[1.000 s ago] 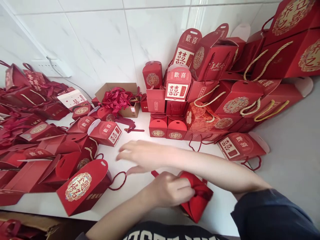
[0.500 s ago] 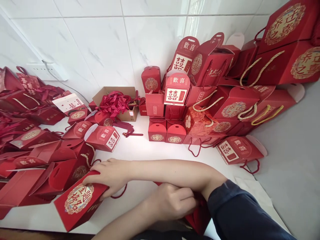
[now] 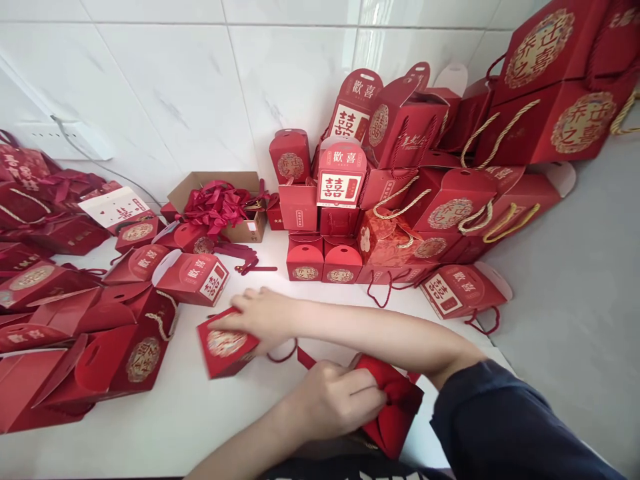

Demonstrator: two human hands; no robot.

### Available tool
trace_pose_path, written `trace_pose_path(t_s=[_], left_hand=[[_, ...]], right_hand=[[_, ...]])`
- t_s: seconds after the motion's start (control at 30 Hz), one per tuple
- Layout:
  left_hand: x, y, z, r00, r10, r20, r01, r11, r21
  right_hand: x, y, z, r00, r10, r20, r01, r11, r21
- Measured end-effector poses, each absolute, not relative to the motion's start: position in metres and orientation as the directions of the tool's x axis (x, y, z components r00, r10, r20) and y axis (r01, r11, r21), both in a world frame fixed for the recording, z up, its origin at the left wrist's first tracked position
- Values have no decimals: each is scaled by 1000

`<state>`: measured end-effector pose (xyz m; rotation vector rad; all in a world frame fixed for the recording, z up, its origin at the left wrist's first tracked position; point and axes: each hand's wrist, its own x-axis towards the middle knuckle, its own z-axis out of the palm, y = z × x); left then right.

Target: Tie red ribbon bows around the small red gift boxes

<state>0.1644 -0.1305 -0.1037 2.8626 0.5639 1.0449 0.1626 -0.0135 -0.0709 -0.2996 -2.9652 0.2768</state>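
Observation:
My right hand (image 3: 265, 321) reaches across to the left over my left forearm. Its fingers grip the top of a small red box (image 3: 220, 363) with a round gold emblem, blurred by motion; a dark red cord loop trails beside it. Nearer to me, my left hand (image 3: 345, 400) is closed, knuckles up, at the side of another red box (image 3: 400, 407) with folded top flaps. A red strip sticks out behind that hand. Its fingertips are hidden, but they appear to hold this box against the front of my body.
Red gift boxes (image 3: 143, 360) crowd the left side of the white table (image 3: 150, 433). Others are stacked against the tiled wall (image 3: 170, 87) at the right. A cardboard box (image 3: 250, 227) of red ribbons stands at the back, with dark red straps (image 3: 240, 257) before it.
My right hand has moved right with its red box, away from the boxes on the left. The box at my left hand shows more. The view has shifted slightly.

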Motion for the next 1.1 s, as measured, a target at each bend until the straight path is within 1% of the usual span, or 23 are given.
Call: trace_pose_path(t_s=[0.1,0.23,0.33,0.43,0.5,0.57,0.7,0.77,0.87,0.97,1.0,1.1], left_hand=[[163,-132,-104,689,374,621,345,-922,173],[162,-131,-105,685,387,618,348,-918,190],[161,-130,-106,687,388,615,336,-919,205],[161,-129,-107,689,393,609,330,-918,219],[161,-129,-107,682,403,610,329,-914,236],[161,-128,-108,670,413,617,328,-910,253],[162,-128,-107,658,420,625,315,-907,278],[162,-128,-107,653,422,629,307,-907,289],[162,-128,-106,646,423,635,300,-906,299],[162,-128,-107,647,419,637,300,-908,293],[162,-128,-107,651,418,634,304,-909,286],[162,-128,-109,667,404,626,320,-914,249]], right_hand=[[239,-7,-64,-908,412,77,388,896,-216],[343,-26,-62,-740,673,-11,651,711,-266],[406,-49,-67,-539,841,-51,831,521,-192],[447,-66,-75,-342,933,-110,931,320,-175],[462,-72,-81,-280,947,-154,947,247,-205],[471,-76,-86,-270,947,-176,946,227,-234],[474,-77,-81,-347,930,-122,921,312,-235],[468,-74,-70,-392,916,-80,910,374,-181],[449,-64,-54,-428,903,-32,904,427,-18],[416,-50,-54,-476,879,-27,872,475,119],[403,-46,-59,-486,873,-31,864,485,137],[367,-37,-78,-517,854,-65,850,521,81]])
